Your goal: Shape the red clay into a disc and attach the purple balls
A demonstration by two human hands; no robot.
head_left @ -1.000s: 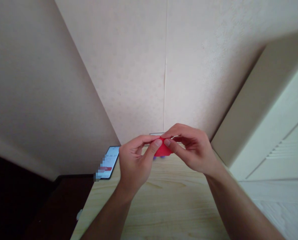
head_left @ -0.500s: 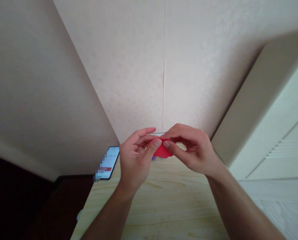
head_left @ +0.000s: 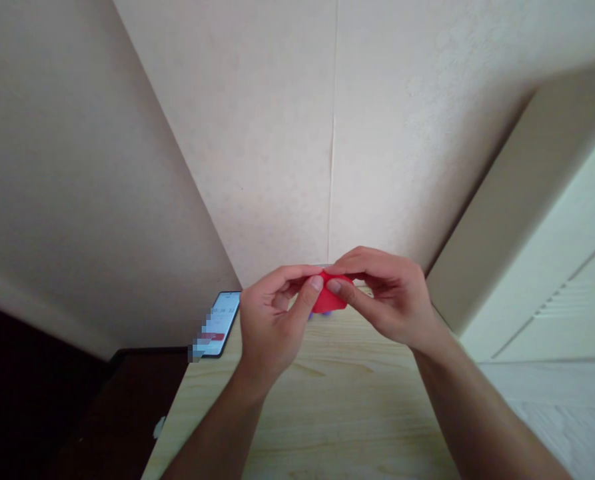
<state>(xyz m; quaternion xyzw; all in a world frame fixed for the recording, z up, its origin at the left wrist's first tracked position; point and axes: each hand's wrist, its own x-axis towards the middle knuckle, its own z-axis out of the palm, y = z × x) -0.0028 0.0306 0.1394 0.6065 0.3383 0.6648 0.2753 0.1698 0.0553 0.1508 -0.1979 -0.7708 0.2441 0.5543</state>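
A small, thin red piece [head_left: 333,302] with a wavy lower edge is held up over the table between both hands; its kind and material cannot be made out. My left hand [head_left: 277,313] pinches its upper left part between thumb and fingers. On the upper right, my right hand [head_left: 390,293] pinches it the same way, the two thumbs almost side by side. Fingers cover the red piece's top and sides. Just below and behind it, bits of a purple thing [head_left: 326,313] peek out, mostly hidden.
The light wooden table [head_left: 327,400] stands against a pale papered wall [head_left: 267,133]. At its left edge lies a phone [head_left: 224,323] with a lit screen, partly blurred out. To the right rises a cream cabinet [head_left: 552,287]. Left of the table is a dark area [head_left: 102,413].
My left index finger, raised before, has come down onto the top of the red piece. The red piece has turned slightly, and more purple shows under it.
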